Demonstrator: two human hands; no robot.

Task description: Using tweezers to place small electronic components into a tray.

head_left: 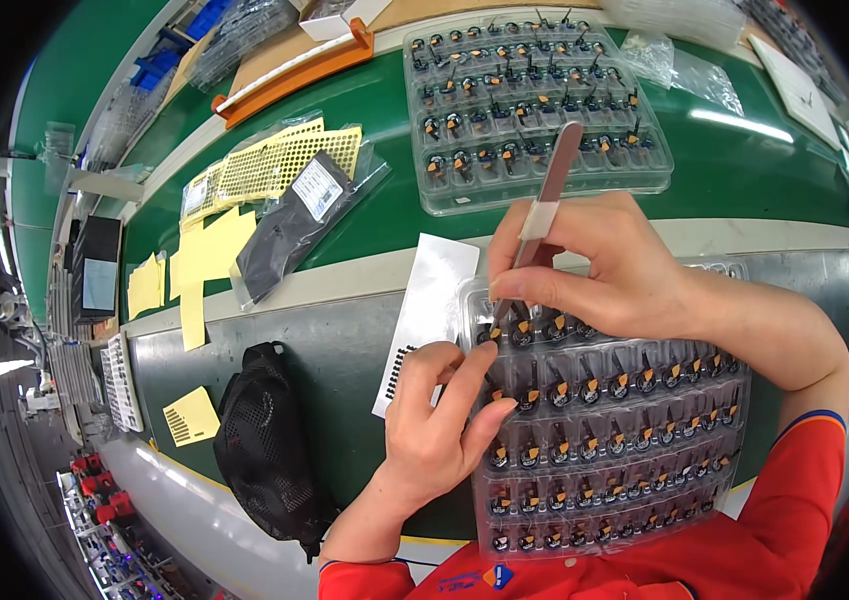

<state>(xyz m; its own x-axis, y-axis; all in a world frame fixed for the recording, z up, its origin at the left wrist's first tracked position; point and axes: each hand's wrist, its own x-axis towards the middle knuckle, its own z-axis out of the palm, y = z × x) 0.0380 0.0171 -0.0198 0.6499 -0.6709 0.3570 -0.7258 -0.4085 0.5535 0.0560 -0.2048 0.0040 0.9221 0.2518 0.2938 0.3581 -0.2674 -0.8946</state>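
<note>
My right hand (pixel 620 265) grips a pair of tweezers (pixel 557 175), their tips pointing down at the upper-left cell of the near clear plastic tray (pixel 478 495). In that tray sit rows of small black parts (pixel 585 390) with orange tabs and thin cables. My left hand (pixel 425 430) lies over the tray's left edge, its index finger reaching to the part under the tweezer tips and its thumb spread apart. Whatever the tips touch is too small to make out. Partly behind the left hand is a white backing sheet (pixel 435 290) with a row of tiny black pieces.
A second filled clear tray (pixel 545 197) stands on the green bench beyond. Left of it lie yellow dotted label sheets (pixel 275 165), a dark bag with a white label (pixel 290 225) and yellow paper pieces (pixel 215 245). A black mesh bag (pixel 270 440) rests left of my left hand.
</note>
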